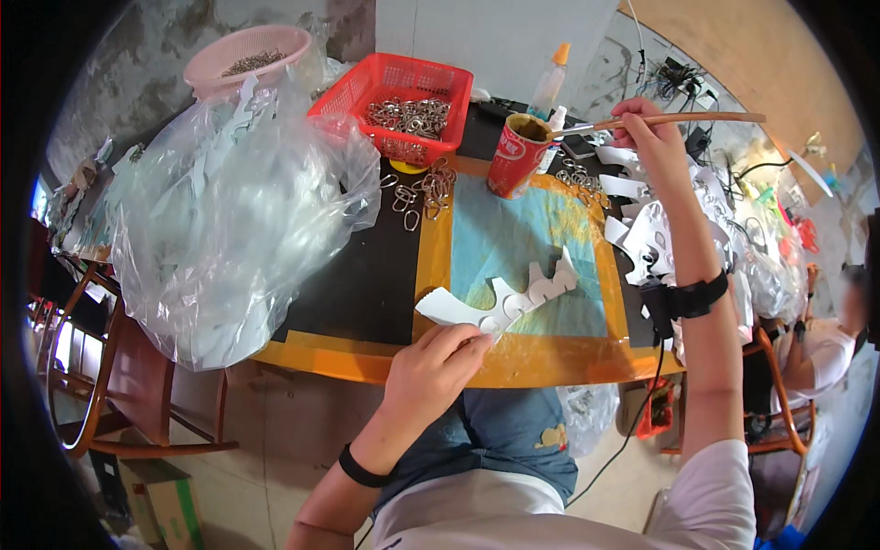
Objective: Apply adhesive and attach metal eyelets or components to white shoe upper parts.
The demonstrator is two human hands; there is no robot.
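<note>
My right hand [646,133] is closed around the wooden handle of a long brush [715,117]. The brush's tip end reaches the rim of a red paper cup [520,160], whose inside looks stained brownish yellow. My left hand [438,360] is closed, thumb and fingers pinching the near edge of a white cut-out piece [449,306]. That piece lies on a blue-green work sheet [495,229], with rounded tabs and pointed ends along its length. Its exact material cannot be told.
A large clear plastic bag [229,229] of pale pieces fills the left. Behind stand a red basket [394,69] of metal rings, a pink basket [206,69] and a glue-like bottle [548,82]. Loose metal rings [431,188] lie near the cup. White pieces [646,238] pile up at the right.
</note>
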